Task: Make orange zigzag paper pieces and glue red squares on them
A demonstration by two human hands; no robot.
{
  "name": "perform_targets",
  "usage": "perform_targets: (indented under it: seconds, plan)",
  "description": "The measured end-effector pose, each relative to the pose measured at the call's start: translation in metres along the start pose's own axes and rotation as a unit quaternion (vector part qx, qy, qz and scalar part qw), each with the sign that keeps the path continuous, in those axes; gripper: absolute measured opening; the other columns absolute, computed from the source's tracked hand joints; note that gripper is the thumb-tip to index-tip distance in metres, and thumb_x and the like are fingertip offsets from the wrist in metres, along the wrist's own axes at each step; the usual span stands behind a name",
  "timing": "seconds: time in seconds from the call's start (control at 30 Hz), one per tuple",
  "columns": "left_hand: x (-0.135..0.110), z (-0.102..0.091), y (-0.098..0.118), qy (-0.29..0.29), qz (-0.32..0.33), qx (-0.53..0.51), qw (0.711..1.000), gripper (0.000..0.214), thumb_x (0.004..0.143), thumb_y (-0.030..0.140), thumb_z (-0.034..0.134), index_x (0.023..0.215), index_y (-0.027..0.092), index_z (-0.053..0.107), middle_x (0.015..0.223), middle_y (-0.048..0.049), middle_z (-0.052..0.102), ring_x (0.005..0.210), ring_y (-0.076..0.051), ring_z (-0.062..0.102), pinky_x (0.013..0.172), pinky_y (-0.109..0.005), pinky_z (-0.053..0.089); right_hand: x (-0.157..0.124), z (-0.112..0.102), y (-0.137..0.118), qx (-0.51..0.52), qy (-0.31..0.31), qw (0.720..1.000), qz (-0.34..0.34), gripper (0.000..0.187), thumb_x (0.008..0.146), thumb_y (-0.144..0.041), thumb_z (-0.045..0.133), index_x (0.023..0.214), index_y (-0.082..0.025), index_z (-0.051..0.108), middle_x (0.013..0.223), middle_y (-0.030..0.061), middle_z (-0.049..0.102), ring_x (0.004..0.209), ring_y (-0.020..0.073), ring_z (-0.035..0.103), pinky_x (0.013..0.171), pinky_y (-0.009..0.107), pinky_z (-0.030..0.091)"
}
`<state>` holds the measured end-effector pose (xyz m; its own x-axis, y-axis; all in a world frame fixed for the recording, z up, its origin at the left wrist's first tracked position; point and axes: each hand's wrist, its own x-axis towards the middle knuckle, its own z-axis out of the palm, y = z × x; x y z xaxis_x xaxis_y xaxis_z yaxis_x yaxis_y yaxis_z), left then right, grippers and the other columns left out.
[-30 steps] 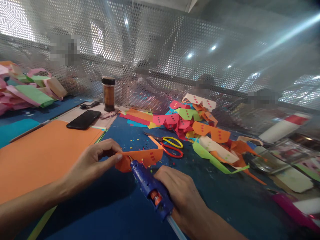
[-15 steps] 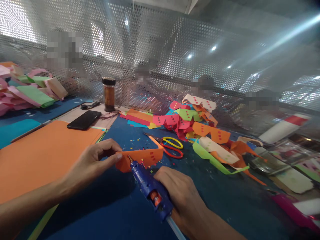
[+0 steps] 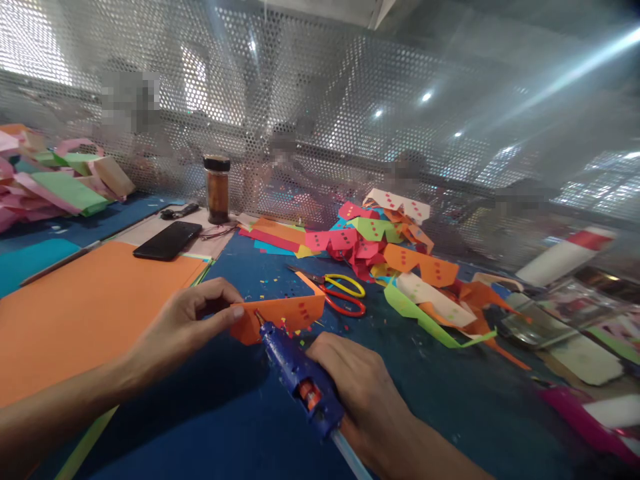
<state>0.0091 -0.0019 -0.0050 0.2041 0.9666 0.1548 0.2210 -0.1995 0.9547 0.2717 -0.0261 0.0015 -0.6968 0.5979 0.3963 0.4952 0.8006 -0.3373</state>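
Observation:
My left hand [image 3: 187, 323] pinches the left end of a folded orange paper piece [image 3: 290, 313] with small red squares, holding it just above the blue table. A blue glue gun [image 3: 297, 377] is gripped in my right hand [image 3: 357, 383], its nozzle touching the paper's lower left part. A glue stick pokes out of the gun's back end near my wrist.
Scissors [image 3: 345, 293] with yellow and red handles lie just behind the paper. A heap of cut coloured pieces [image 3: 395, 250] is further back. Orange sheets [image 3: 85, 307], a black phone [image 3: 167, 240] and a jar [image 3: 217, 189] are on the left. A perforated metal screen [image 3: 320, 100] closes the back.

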Motion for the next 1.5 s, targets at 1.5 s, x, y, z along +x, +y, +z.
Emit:
perform_targets:
  seconds: [1.5]
  plan:
    - [0.0004, -0.0033, -0.0017, 0.024, 0.017, 0.007, 1.000, 0.023, 0.088, 0.042, 0.064, 0.076, 0.023, 0.069, 0.074, 0.0012, 0.070, 0.070, -0.015, 0.064, 0.066, -0.024, 0.050, -0.0025, 0.0002, -0.0013, -0.024, -0.001, 1.000, 0.012, 0.014, 0.095, -0.019, 0.043, 0.081, -0.022, 0.044, 0.072, 0.0002, 0.054, 0.064, 0.0160, 0.049, 0.058, 0.029, 0.034]
